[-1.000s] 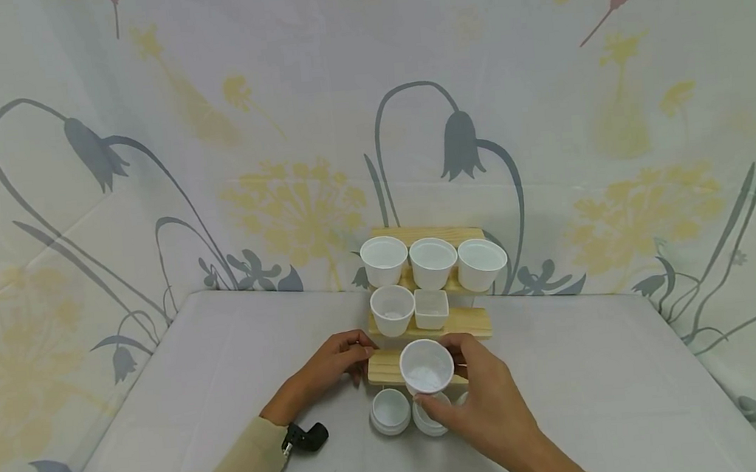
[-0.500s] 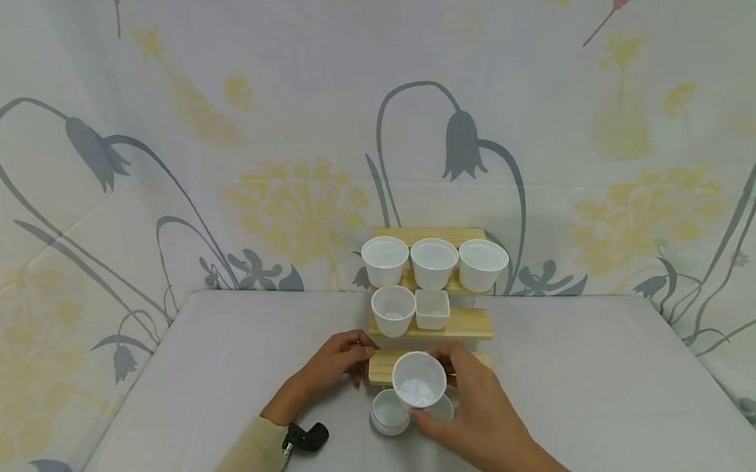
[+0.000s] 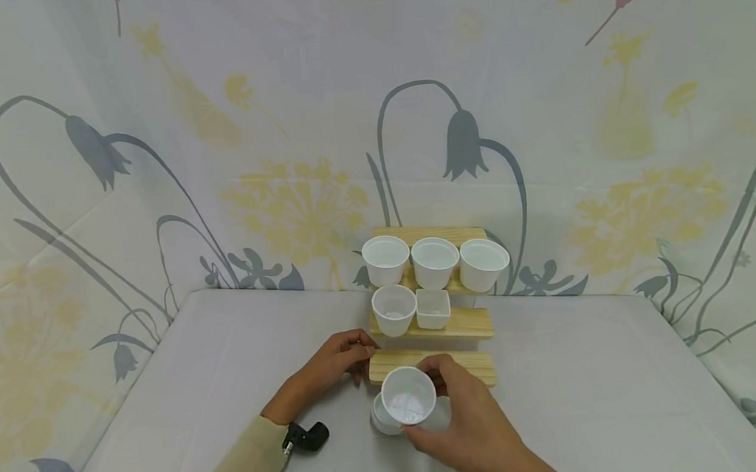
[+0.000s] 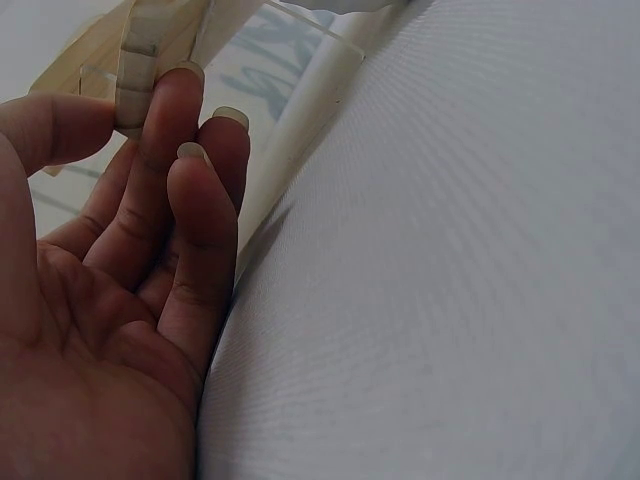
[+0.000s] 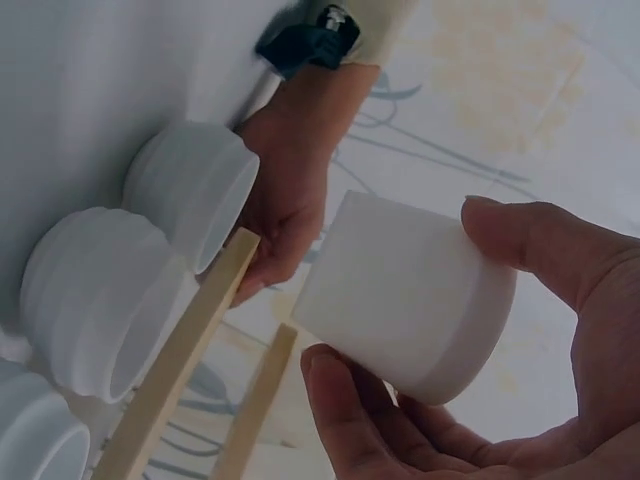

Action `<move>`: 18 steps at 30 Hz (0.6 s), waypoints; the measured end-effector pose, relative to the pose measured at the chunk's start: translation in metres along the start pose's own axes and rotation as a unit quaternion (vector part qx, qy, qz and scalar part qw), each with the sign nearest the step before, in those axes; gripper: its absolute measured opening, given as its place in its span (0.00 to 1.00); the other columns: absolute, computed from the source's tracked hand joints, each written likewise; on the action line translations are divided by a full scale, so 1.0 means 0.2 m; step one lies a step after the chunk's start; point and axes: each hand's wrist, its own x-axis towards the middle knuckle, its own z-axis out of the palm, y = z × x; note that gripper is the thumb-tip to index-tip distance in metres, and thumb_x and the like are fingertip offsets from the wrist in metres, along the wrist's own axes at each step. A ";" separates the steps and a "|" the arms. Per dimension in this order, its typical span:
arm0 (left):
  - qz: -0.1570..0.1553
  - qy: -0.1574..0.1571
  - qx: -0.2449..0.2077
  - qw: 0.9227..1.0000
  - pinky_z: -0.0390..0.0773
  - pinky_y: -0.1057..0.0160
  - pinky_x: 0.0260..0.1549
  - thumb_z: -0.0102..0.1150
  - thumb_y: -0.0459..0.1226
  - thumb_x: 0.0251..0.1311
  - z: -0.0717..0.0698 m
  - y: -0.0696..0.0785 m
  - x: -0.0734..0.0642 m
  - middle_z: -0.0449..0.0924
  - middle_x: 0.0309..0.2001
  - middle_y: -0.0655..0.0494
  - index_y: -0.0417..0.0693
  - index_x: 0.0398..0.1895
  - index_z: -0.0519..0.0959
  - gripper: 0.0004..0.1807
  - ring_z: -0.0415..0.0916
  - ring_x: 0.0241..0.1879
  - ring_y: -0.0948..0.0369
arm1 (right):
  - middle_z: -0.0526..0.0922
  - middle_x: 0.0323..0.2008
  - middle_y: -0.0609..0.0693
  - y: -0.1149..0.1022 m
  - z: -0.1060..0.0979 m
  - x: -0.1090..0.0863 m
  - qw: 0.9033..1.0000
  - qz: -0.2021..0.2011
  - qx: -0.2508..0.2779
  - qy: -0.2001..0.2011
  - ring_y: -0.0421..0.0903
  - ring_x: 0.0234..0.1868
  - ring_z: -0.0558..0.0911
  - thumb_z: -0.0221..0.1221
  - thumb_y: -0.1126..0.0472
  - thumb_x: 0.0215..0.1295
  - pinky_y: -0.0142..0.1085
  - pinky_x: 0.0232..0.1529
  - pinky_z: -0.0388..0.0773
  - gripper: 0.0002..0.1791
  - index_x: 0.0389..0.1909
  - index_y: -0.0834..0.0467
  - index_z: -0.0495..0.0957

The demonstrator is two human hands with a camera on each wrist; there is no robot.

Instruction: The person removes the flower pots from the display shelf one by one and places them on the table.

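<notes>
My right hand (image 3: 466, 425) grips a smooth white flowerpot (image 3: 409, 396) by its sides, thumb on one side and fingers on the other. In the right wrist view this pot (image 5: 405, 290) is off the shelves, in the air. My left hand (image 3: 334, 362) pinches the left end of the lowest board of a wooden tiered stand (image 3: 471, 366). The left wrist view shows thumb and forefinger at that board end (image 4: 137, 60), the other fingers bent beside it. Below the held pot, a ribbed white pot (image 3: 380, 419) stands on the table, partly hidden.
Three round white pots (image 3: 436, 262) fill the top tier. On the middle tier sit a round pot (image 3: 394, 310) and a square pot (image 3: 433, 309). Ribbed pots (image 5: 95, 300) line the table before the stand. A flower-patterned cloth (image 3: 316, 122) hangs behind.
The right hand has carried the flowerpot left and toward the front, from before the lowest board to over the left ribbed pot. My left hand has stayed on the board end.
</notes>
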 end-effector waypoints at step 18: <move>0.020 -0.005 0.001 1.000 0.80 0.64 0.27 0.52 0.36 0.77 0.00 -0.01 0.00 0.82 0.29 0.54 0.34 0.49 0.80 0.13 0.77 0.27 0.61 | 0.79 0.53 0.43 0.03 0.06 -0.02 0.996 -0.061 0.038 -0.061 0.42 0.52 0.82 0.82 0.63 0.49 0.38 0.56 0.84 0.38 0.59 0.54 0.71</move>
